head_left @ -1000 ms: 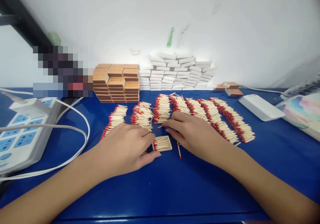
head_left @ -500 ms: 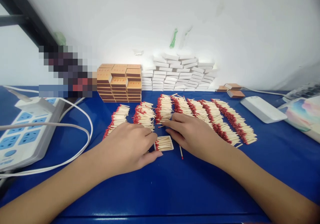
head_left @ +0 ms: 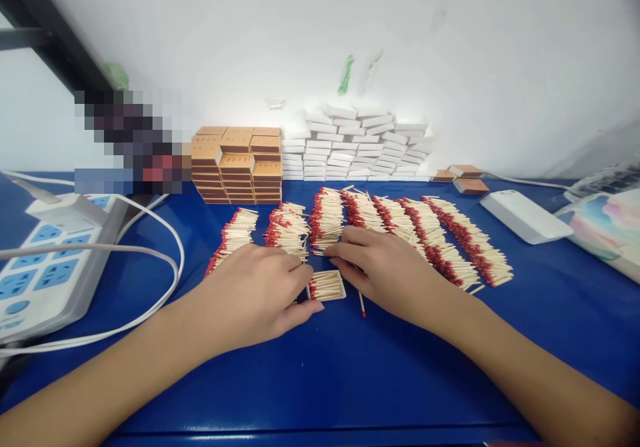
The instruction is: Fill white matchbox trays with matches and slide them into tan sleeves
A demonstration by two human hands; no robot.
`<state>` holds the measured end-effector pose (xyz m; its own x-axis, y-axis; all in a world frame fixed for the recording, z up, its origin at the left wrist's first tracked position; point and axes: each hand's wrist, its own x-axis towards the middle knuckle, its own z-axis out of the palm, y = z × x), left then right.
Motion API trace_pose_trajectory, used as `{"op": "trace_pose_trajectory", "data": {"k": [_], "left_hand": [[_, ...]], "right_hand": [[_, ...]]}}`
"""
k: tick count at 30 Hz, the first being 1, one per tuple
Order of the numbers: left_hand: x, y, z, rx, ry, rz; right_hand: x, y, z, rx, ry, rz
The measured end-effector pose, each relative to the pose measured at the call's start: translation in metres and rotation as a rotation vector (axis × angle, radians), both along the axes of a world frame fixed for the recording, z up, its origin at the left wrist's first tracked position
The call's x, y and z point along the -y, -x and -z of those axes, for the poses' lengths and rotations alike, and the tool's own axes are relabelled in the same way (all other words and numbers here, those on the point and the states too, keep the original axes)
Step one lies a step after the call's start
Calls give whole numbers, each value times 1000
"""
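Observation:
My left hand [head_left: 257,294] curls round the left end of a small white matchbox tray [head_left: 345,286], its thumb along the near side. Inside the tray lie several matches [head_left: 327,286], red heads to the left. Just behind and right of the tray, my right hand [head_left: 383,264] is bent with its fingertips closed at the near end of a row of matches [head_left: 327,217]. A match there points its red head left, its other end at the fingertips. One loose match [head_left: 363,304] lies below my right hand, head toward me.
Further match rows [head_left: 467,240] fan out over the blue table [head_left: 320,380]. Behind stand brown matchboxes [head_left: 237,164] and stacked white trays [head_left: 345,150] against the wall. A power strip [head_left: 60,260] with looping white cables is at left; a white device [head_left: 525,217] lies right.
My right fingertips have shifted slightly left and back against the match row. The match at them now lies closer to the row. My left hand and the tray stay put.

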<state>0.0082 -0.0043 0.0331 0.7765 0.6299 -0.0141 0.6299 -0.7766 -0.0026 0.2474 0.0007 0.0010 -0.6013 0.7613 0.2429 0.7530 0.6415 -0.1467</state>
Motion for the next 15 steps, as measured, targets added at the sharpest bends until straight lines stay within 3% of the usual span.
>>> {"op": "trace_pose_trajectory", "data": {"k": [15], "left_hand": [[-1,0,0,6,-13,8]], "right_hand": [[-2,5,-14,173,86,111]]}}
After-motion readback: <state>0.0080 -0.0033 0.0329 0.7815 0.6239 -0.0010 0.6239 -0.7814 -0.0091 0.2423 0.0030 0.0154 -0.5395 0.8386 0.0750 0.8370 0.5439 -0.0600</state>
